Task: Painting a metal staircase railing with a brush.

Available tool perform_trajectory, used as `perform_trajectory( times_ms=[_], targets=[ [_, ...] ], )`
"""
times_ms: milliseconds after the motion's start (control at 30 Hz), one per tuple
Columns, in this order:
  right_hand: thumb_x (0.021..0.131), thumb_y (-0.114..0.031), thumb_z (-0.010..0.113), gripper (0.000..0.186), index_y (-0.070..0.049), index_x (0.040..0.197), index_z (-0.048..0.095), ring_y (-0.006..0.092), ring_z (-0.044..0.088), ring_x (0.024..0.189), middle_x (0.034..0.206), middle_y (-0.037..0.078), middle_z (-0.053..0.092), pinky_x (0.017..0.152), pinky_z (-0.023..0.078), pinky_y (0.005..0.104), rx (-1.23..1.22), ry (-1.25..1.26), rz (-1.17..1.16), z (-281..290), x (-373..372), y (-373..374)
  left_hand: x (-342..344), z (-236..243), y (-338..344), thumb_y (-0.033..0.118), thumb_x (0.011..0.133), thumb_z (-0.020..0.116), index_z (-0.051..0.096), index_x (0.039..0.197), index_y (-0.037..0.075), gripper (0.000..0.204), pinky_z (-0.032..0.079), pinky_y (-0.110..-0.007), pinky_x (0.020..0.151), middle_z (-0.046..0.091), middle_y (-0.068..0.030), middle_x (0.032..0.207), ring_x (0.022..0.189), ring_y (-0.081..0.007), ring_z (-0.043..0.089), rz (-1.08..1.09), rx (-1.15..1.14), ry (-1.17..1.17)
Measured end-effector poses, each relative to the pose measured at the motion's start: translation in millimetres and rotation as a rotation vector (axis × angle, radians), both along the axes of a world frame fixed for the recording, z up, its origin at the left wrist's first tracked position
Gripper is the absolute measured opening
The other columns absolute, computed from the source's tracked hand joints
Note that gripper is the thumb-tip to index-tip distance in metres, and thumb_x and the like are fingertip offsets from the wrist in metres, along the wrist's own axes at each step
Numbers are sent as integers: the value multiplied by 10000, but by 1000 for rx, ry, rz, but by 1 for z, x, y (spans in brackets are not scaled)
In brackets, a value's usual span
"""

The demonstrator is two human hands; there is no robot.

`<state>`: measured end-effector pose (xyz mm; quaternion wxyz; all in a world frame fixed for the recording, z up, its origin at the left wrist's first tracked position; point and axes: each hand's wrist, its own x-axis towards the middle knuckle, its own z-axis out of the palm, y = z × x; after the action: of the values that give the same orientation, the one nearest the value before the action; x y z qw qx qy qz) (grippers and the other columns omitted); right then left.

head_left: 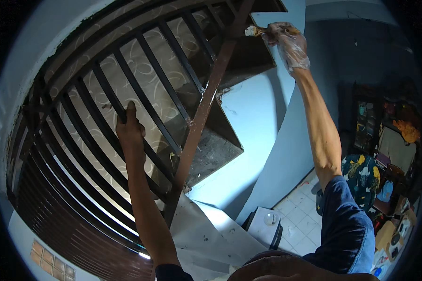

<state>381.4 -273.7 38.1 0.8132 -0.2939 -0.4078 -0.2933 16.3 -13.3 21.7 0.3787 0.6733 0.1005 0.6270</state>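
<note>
My right hand (290,44), in a clear plastic glove, is raised at the upper right and closed around a paintbrush (254,31). The brush tip points left at the upper part of a brown sloping metal rail (202,110); whether it touches the rail I cannot tell. Dark metal bars (151,75) run off this rail to the left. On one of them my bare left hand (130,130) has its fingers wrapped, the thumb lying along the bar. Pale specks show on the rail near its middle.
Behind the rail, dark stair steps (211,150) climb beside a pale blue wall (253,122). Below stands a small white-topped piece of furniture (260,229) with a round dish (270,218) on it, over white floor tiles (299,218). Cloths and clutter (398,145) fill the right side.
</note>
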Motion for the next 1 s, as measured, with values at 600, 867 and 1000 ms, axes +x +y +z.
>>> perform_trajectory(
  times_ms=[600, 867, 1000],
  targets=[
    [1022, -250, 676, 240, -23, 1101, 689, 140, 689, 833, 941, 79, 740, 788, 555, 282, -411, -25, -129, 20, -42, 4, 4, -4, 2, 631, 996, 591, 608, 1126, -88, 731, 309, -260, 518, 371, 23, 646, 533, -73, 385, 53, 56, 30],
    [1008, -160, 683, 127, -44, 1012, 632, 165, 694, 789, 892, 66, 687, 723, 557, 298, -374, -150, -35, 48, -53, 1, 1, -2, 3, 602, 1014, 586, 617, 1107, -69, 678, 305, -255, 495, 368, 31, 624, 508, -68, 384, 61, 48, 29],
    [1000, -142, 693, 114, -46, 1003, 631, 156, 688, 788, 899, 63, 679, 718, 555, 290, -230, -175, 88, 45, -47, 25, -5, -3, 3, 585, 1018, 591, 624, 1079, -54, 643, 302, -258, 484, 370, 35, 623, 498, -66, 381, 97, 34, 31]
  ],
)
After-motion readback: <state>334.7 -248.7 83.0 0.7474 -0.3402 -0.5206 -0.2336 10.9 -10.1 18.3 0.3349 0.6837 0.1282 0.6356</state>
